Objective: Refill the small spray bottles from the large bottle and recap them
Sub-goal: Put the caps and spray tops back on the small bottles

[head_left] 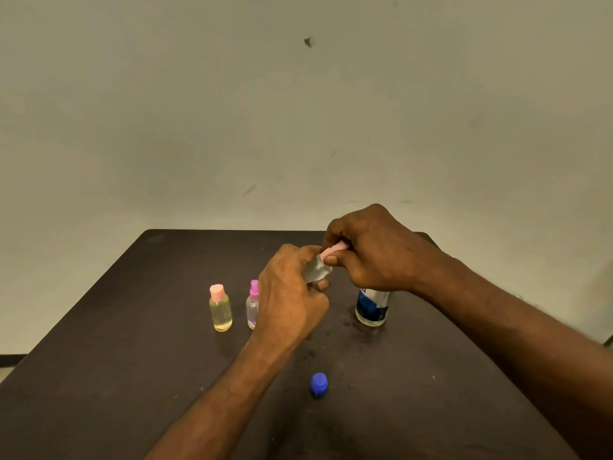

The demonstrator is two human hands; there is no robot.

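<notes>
Mid-frame: left hand [292, 293] grips small clear spray bottle [317, 271] tilted, steadying it; right hand [368, 250] pinches its pink cap [333, 249], likely twisting.

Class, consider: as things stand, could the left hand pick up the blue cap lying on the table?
Probably not yet: the left hand grips a small clear bottle. The blue cap lies unobstructed on the table.

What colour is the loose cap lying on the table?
Blue; the cap shows in the head view.
</notes>
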